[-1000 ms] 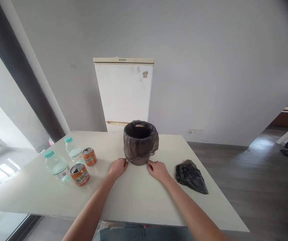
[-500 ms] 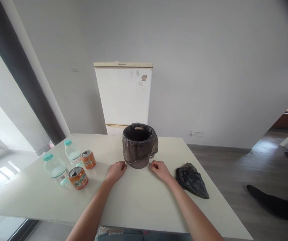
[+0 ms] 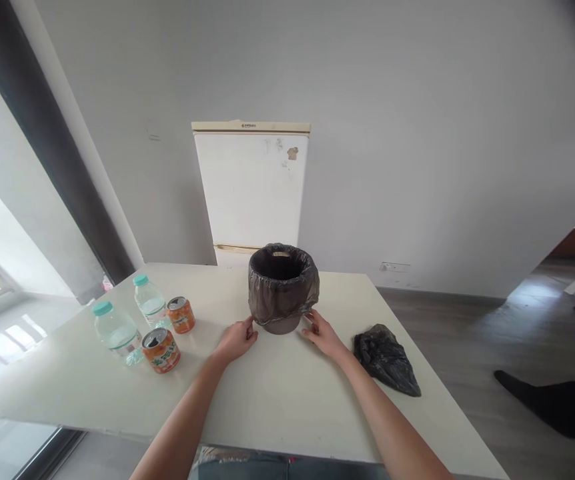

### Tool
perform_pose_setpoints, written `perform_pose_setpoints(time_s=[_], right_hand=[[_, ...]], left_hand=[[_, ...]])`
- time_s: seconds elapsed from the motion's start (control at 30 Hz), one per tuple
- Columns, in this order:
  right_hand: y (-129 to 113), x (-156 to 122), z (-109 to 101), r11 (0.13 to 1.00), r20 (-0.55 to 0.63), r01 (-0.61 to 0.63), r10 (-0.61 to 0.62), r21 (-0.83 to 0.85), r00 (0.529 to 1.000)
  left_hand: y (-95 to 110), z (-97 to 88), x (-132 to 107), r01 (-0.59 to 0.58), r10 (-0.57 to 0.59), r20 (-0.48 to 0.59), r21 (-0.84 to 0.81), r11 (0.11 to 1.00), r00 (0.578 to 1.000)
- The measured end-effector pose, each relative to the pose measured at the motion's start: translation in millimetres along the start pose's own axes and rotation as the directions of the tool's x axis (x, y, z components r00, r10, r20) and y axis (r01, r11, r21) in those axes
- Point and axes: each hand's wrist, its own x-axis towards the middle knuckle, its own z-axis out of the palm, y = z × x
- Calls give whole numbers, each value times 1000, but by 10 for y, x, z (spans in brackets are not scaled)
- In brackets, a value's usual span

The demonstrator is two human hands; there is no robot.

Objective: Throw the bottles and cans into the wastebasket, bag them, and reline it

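Note:
A round trash bin (image 3: 282, 326) stands upright on the table, lined with a dark translucent garbage bag (image 3: 280, 298) folded down over its rim. At the bin's lower left is my left hand (image 3: 237, 339), its fingers half curled and partly apart, the index finger up by the bag's lower edge. My right hand (image 3: 323, 335) rests at the lower right with thumb and fingers spread, fingertips near or touching the bag's hem. Neither hand visibly grips anything. A crumpled black garbage bag (image 3: 386, 359) lies to the right of my right forearm.
On the left of the white table (image 3: 287, 400) stand two orange cans (image 3: 161, 351) and two clear plastic bottles (image 3: 117, 333) with teal caps. Behind the table is a white refrigerator (image 3: 250, 190) against the grey wall. At the right, someone's dark-clad leg (image 3: 557, 403) shows over the floor.
Both hands were loosely fisted on the table beside the bin. Their fingers have now opened and lifted toward the bag's lower edge. The view has shifted slightly.

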Motion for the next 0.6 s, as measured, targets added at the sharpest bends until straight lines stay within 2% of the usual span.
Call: perform_pose_setpoints(time_s=[0.1, 0.2, 0.33, 0.6], right_hand=[[2, -2, 3, 999, -5, -2, 2, 37, 1000], [-27, -14, -4, 995, -54, -60, 65, 83, 996], [-74, -33, -19, 984, -90, -135, 145, 114, 985], [-62, -42, -25, 975, -110, -190, 203, 118, 973]], left_hand=[[10, -25, -26, -41, 41, 4, -58, 997, 999], [20, -46, -44, -71, 71, -5, -106, 992, 997], [10, -34, -43, -88, 83, -39, -148, 985, 996], [-24, -19, -64, -108, 99, -52, -221, 969, 994]])
